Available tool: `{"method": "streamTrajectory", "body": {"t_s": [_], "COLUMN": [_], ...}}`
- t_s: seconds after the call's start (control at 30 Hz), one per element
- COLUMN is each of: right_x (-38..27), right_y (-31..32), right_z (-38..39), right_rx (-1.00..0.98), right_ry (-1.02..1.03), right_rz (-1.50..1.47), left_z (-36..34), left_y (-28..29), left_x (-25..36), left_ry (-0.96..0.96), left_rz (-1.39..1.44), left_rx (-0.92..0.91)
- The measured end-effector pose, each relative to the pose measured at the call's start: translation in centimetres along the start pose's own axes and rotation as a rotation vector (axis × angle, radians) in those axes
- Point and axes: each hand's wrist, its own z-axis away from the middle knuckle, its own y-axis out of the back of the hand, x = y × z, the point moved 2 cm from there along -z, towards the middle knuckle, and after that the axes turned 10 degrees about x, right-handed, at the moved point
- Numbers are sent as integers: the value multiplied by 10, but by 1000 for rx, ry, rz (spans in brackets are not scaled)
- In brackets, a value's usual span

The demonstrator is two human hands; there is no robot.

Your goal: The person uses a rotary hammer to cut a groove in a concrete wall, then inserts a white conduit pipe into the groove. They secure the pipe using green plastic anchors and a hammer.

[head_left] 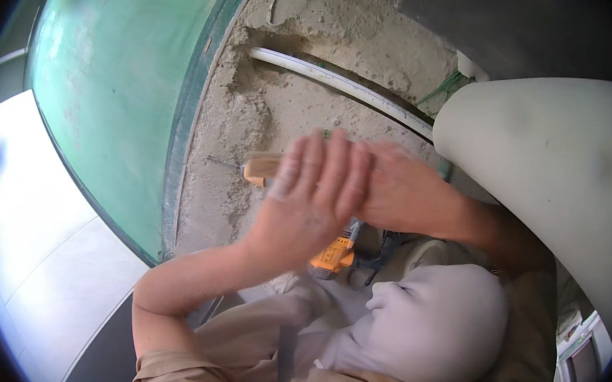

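Dusty bare left hand (310,204) flat, fingers straight, overlapping bare right hand (402,192) — right grip hidden, can't tell. Yellow-and-black plastic power tool (332,257) beneath hands. If rubbing off dust, keep clear of thin metal rod (224,162).

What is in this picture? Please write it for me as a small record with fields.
Left grip: open, fingers extended, blurred; its palm is hidden
Right grip: overlapped by the left grip; finger pose unclear
Tool: orange and dark, partly hidden by the left grip
Tan piece: left of the left grip, with a thin rod; link to the tool unclear
Pipe: white, long
Surface: rough, grey, around the pipe
Panel: green, at left
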Motion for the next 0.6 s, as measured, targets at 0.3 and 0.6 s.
{"method": "streamTrajectory", "body": {"t_s": [0.3, 0.6], "right_x": [-5, 1], "right_y": [-5, -29], "right_z": [-2, -20], "right_rx": [508, 493], "right_ry": [-81, -597], "right_rz": [-158, -1008], "left_z": [62, 49], "left_y": [-25, -53], "left_x": [-70, 54], "left_ry": [852, 987], "left_rz": [404, 1015], "left_rx": [-169, 239]}}
